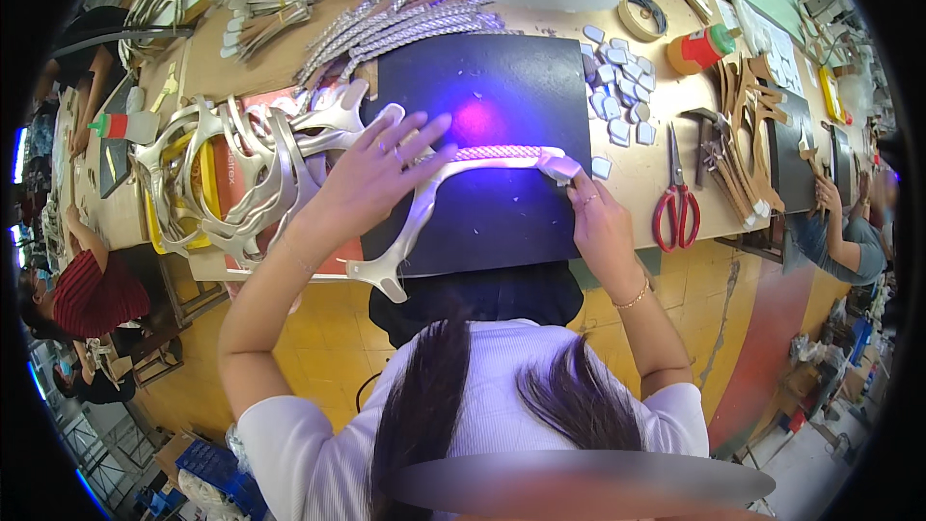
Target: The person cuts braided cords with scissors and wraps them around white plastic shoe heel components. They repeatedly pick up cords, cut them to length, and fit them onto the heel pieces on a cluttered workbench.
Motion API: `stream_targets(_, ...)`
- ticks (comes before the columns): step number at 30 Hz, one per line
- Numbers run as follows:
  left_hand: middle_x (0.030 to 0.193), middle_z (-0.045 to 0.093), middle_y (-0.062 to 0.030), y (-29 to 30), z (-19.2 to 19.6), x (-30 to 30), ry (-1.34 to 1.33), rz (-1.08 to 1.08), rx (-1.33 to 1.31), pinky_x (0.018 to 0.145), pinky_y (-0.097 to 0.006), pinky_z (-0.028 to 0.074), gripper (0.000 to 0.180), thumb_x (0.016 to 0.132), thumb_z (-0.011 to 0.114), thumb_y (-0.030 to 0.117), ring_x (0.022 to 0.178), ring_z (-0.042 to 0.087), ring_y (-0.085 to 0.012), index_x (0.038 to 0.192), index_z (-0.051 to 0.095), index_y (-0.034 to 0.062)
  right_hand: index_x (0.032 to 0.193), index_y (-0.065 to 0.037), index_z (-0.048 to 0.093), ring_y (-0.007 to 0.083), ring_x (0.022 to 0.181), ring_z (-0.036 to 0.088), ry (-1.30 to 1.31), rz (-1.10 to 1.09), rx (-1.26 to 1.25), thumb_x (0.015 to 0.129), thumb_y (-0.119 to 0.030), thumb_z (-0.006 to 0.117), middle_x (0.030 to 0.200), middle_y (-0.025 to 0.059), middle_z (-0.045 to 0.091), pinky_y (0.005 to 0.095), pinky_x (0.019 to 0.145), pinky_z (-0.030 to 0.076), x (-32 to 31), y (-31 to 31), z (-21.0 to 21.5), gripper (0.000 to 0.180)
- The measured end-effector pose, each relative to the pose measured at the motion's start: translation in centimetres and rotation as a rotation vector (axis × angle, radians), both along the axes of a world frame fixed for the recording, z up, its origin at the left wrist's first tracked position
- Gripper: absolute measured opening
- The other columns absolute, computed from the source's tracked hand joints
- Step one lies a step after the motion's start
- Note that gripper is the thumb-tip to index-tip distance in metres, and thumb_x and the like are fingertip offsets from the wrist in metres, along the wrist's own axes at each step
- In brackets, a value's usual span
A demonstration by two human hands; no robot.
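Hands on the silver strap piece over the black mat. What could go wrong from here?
1. The left hand lies flat on the silver strap piece while the right hand presses its end at the mat's edge: the braided strip could shift out of line.
2. The loose grey pads beside the mat could get swept off.
3. The red scissors lie close to the right hand, possibly a snag.
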State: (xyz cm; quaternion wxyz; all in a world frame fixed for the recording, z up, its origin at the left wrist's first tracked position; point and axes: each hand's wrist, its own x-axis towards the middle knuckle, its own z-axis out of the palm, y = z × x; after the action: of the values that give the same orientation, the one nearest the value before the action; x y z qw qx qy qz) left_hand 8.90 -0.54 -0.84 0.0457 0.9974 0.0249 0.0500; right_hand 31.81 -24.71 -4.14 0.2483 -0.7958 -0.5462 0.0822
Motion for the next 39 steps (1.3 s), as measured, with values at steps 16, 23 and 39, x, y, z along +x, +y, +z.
stream_targets(16, 0.113, 0.071, -0.0155, -0.9, -0.3, 1.3, -0.061, 0.399, -1.229, 0.084, -0.037, 0.057, 0.033, 0.099, 0.055, 0.013, 0.098, 0.072, -0.0271, 0.130, 0.058, 0.0011, 0.116, 0.000, 0.062, 0.0215, 0.063, 0.059, 0.250, -0.237, 0.293, 0.103, -0.009, 0.052, 0.080, 0.0107, 0.063, 0.0337, 0.059, 0.047, 1.5, -1.5, 4.3, 0.019)
stream_targets(23, 0.125, 0.061, -0.0233, -5.8, -2.9, -0.2, -0.070, 0.736, -2.167, 0.081, -0.037, 0.063, 0.037, 0.104, 0.052, 0.015, 0.101, 0.071, -0.0315, 0.132, 0.046, -0.0082, 0.136, -0.008, 0.058, 0.0337, 0.066, 0.064, 0.028, -0.046, 0.130, 0.096, -0.008, 0.060, 0.086, 0.0144, 0.065, 0.0420, 0.059, 0.051, 0.5, -0.2, 3.4, 0.040)
stream_targets(39, 0.122, 0.062, -0.0226, -7.4, -3.6, -0.9, -0.076, 0.795, -2.121, 0.081, -0.037, 0.061, 0.036, 0.104, 0.050, 0.017, 0.102, 0.070, -0.0309, 0.132, 0.046, -0.0066, 0.134, -0.013, 0.058, 0.0335, 0.071, 0.067, -0.042, -0.045, -0.039, 0.099, -0.016, 0.055, 0.084, 0.0142, 0.065, 0.0421, 0.062, 0.053, 0.0, 1.9, 4.6, 0.035)
